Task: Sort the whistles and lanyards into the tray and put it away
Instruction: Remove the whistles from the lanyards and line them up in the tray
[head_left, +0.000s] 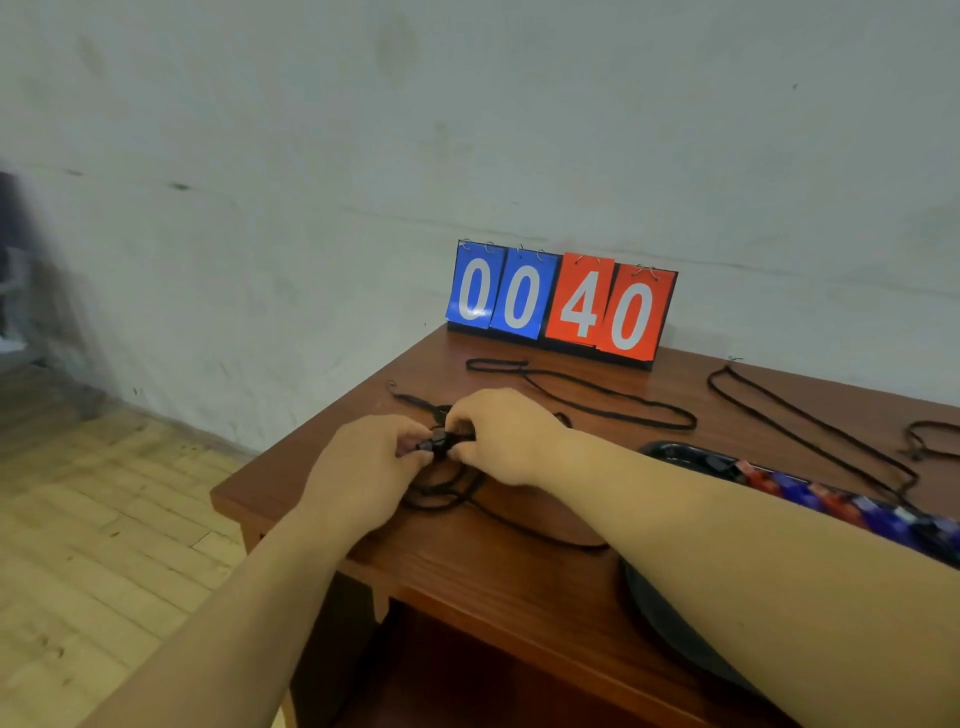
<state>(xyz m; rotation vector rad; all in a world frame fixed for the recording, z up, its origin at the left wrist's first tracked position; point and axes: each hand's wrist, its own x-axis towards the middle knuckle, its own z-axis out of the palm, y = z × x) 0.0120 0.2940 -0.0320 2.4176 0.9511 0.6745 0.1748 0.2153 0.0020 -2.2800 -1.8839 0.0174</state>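
Our left hand (363, 460) and right hand (501, 431) both pinch the black whistle (438, 445) above its coiled lanyard (447, 501) near the surface (519, 582) edge; a hard tug may knot the lanyard or drop the whistle.

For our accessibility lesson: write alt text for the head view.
A left hand and right hand pinch a small black whistle above a wooden table, its black lanyard bunched beneath. Other black lanyards lie loose on the table, a dark tray sits at the right, and a flip scoreboard reads 00 40.
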